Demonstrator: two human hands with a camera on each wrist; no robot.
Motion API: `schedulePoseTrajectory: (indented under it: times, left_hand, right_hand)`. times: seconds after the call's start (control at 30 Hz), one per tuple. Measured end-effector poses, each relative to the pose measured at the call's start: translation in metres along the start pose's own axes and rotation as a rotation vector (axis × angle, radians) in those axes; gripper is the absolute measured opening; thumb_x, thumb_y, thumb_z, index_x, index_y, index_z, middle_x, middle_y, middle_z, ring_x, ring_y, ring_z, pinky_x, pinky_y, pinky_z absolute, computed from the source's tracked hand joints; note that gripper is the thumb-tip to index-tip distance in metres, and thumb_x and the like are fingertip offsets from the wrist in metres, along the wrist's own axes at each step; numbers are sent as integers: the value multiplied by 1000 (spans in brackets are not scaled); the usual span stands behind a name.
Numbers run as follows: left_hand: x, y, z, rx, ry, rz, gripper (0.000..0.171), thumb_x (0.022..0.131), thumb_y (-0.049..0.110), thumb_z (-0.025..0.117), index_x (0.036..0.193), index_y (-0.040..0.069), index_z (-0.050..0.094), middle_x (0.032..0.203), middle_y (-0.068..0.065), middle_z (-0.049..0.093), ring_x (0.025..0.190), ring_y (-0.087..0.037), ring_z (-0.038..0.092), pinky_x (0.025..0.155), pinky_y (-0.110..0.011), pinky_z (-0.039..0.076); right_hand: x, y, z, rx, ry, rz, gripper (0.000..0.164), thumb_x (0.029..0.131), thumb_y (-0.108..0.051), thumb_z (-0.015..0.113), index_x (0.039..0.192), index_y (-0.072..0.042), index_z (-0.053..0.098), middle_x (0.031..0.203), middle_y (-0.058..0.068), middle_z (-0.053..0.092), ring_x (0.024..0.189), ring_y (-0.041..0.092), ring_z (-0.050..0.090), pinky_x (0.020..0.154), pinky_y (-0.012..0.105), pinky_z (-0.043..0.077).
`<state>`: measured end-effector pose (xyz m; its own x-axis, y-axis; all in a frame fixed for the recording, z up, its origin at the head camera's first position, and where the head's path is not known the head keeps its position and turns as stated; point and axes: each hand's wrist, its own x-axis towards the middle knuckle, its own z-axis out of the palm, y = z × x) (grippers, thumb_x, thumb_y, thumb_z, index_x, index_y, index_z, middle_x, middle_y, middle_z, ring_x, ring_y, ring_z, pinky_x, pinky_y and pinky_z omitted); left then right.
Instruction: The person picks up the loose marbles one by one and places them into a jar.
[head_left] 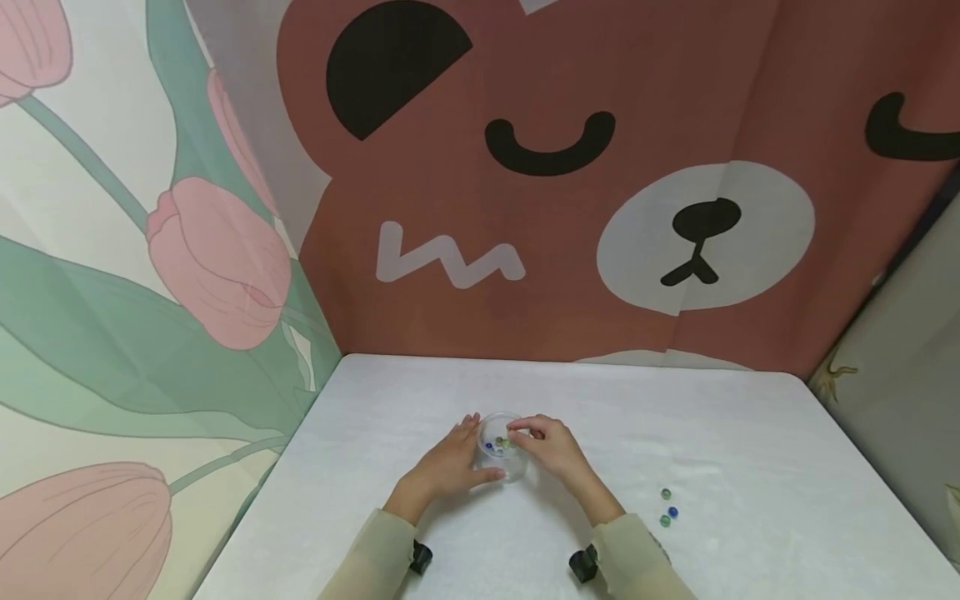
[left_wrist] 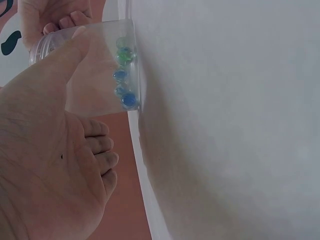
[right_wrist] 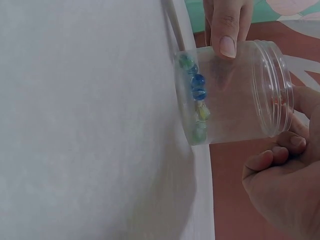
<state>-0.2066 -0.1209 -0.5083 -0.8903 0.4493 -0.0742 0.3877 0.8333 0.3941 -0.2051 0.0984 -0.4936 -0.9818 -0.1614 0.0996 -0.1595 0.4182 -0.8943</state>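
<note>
A clear plastic jar (head_left: 504,467) with a threaded, lidless mouth stands upright on the white table. My left hand (head_left: 452,460) grips its side, thumb in front and fingers behind. Several blue, green and yellowish glass marbles (right_wrist: 198,93) lie on the jar's bottom; blue and green marbles (left_wrist: 128,99) also show through the wall in the left wrist view. My right hand (head_left: 553,448) is at the jar's mouth, thumb and forefinger brought together over the rim, other fingers curled. I cannot tell whether a marble is between those fingertips.
Right of my right forearm, a green marble (head_left: 666,493), a blue marble (head_left: 672,512) and another green marble (head_left: 665,521) lie on the white table (head_left: 750,467). A curtain with a bear print (head_left: 562,275) hangs behind the table's far edge; a tulip-print curtain (head_left: 217,267) hangs at left.
</note>
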Motion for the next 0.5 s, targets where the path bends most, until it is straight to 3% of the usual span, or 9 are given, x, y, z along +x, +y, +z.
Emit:
schedulePoseTrajectory:
  times: [0.27,0.5]
  left_hand:
    - [1,-1,2,-1,2,-2,107,88,73,59,159,0,25,168,-14,20,156,-27,17,127,-44,21]
    - [0,0,0,0,-1,-6,108,88,74,58,159,0,24,168,-13,19,156,-27,16,127,-45,21]
  right_hand:
    - [1,0,1,48,-18,60,36,93,-23,75,127,-12,72,69,-2,43,66,14,37,57,26,31]
    - [2,1,0,44,-23,61,39,93,-24,76,129,-13,71,67,-3,41,64,13,35,56,26,30]
